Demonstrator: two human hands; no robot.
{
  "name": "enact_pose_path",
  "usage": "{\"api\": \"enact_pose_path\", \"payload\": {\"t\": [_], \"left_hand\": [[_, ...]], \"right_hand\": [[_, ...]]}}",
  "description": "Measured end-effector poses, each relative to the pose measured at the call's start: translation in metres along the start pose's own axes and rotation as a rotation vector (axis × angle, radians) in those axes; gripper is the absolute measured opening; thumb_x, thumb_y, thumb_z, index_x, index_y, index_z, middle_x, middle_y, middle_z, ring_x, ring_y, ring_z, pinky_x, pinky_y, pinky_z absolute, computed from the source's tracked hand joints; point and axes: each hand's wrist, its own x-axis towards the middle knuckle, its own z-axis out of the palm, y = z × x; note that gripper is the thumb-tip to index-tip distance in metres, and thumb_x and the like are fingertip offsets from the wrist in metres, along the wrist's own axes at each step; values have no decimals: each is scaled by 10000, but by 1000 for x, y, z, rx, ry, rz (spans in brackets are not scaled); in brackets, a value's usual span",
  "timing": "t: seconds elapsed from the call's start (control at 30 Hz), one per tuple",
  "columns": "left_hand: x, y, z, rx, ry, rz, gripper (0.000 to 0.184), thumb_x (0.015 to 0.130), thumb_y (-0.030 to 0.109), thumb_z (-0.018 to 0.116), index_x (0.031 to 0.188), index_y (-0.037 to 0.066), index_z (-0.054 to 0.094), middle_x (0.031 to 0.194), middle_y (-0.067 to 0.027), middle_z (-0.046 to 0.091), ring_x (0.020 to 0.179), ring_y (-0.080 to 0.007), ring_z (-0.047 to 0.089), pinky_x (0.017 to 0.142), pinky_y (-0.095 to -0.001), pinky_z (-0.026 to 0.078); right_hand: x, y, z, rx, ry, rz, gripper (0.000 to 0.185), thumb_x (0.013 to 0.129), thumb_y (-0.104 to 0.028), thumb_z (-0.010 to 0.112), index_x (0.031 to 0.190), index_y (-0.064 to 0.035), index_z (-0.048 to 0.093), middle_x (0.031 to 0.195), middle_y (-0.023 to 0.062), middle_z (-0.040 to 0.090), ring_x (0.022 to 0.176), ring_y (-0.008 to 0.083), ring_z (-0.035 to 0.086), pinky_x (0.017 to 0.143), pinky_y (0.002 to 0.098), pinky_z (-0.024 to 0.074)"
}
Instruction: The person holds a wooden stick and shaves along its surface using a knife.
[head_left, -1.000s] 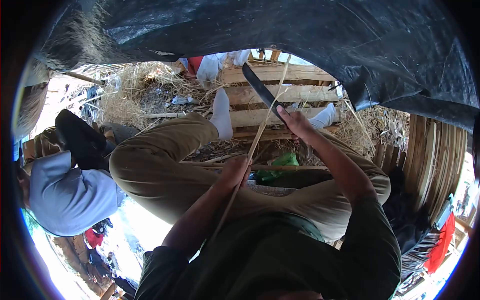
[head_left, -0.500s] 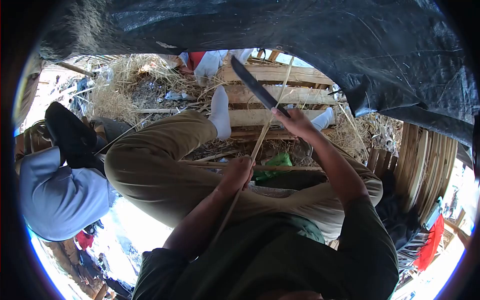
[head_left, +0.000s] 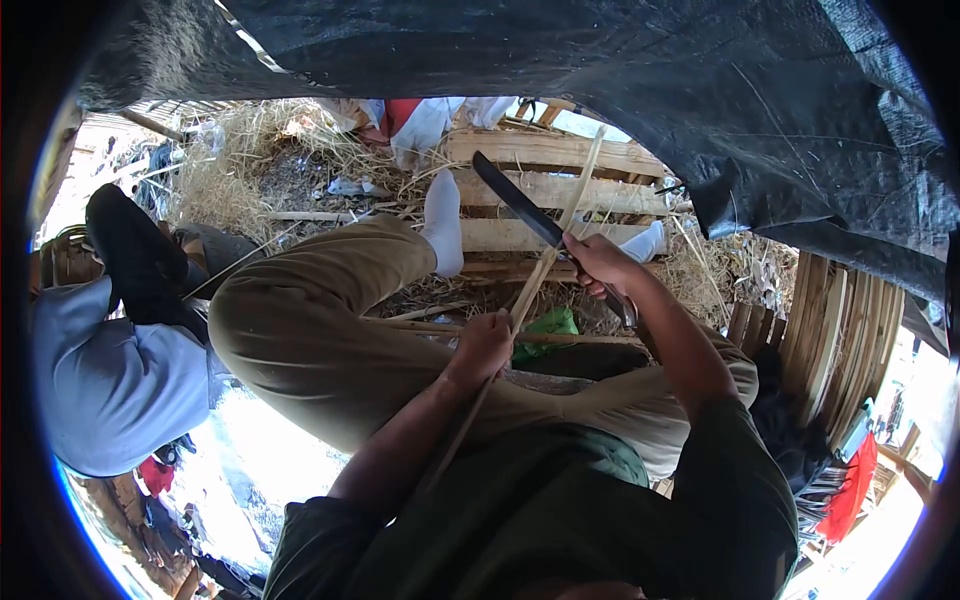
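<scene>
My left hand (head_left: 484, 346) is closed round a long pale bamboo strip (head_left: 529, 288), which slants from my lap up and away to the right. In my right hand (head_left: 604, 264) is a machete (head_left: 516, 203), gripped by its handle. The dark blade points up and left, its base crossing the strip just beyond my left hand. Whether the edge is cutting into the bamboo, I cannot tell. The strip's far end stands out over the wooden planks. Its near end runs down past my left forearm.
Wooden planks (head_left: 560, 190) and dry straw (head_left: 240, 180) lie around my feet. Black plastic sheeting (head_left: 480, 50) hangs ahead. At the left sits another person (head_left: 120, 380), partly in view. Bundled slats (head_left: 840, 330) stand at the right; a green plastic bag (head_left: 548, 328) lies between my legs.
My right hand and the machete have come down the strip, nearer to my body. My left hand has shifted slightly right, still holding the bamboo.
</scene>
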Motion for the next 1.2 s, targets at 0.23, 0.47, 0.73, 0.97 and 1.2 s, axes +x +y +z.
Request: {"api": "enact_pose_path", "payload": {"t": [0.23, 0.47, 0.73, 0.97, 1.2], "left_hand": [[0, 1, 1, 35, 17, 27, 481, 1004, 316, 357, 694, -4, 537, 494, -71, 482, 333, -179, 486, 331, -345, 393], [-6, 3, 5, 161, 56, 73, 473, 1004, 298, 347, 696, -7, 538, 487, -72, 474, 335, -186, 491, 344, -352, 405], [-6, 3, 1, 142, 31, 57, 453, 1006, 288, 361, 714, -3, 547, 494, -69, 485, 345, -185, 499, 352, -346, 422], [-4, -2, 1, 214, 13, 74, 436, 1014, 319, 370, 764, 12, 552, 511, -50, 508, 370, -155, 503, 352, -331, 442], [-5, 0, 2, 169, -44, 75, 466, 1013, 304, 347, 715, 0, 536, 491, -71, 488, 353, -179, 489, 374, -346, 420]], "right_hand": [[-5, 16, -6, -46, 64, 22, 636, 942, -627, 462, 670, -52, 456, 498, 2, 404, 355, 110, 369, 342, 297, 307], [9, 4, 4, -121, 108, 8, 626, 909, -655, 506, 666, -85, 416, 498, -14, 372, 360, 99, 338, 348, 274, 278], [8, 9, 4, 137, -126, 118, 615, 924, -671, 450, 748, -82, 454, 508, -18, 336, 382, 108, 312, 398, 313, 296], [19, 44, 1, 397, -288, 85, 617, 889, -729, 441, 743, -130, 477, 503, -36, 298, 383, 105, 288, 393, 292, 253], [53, 95, 6, 898, -848, -160, 573, 963, -621, 402, 699, -126, 516, 474, -36, 307, 337, 90, 260, 313, 260, 220]]}}
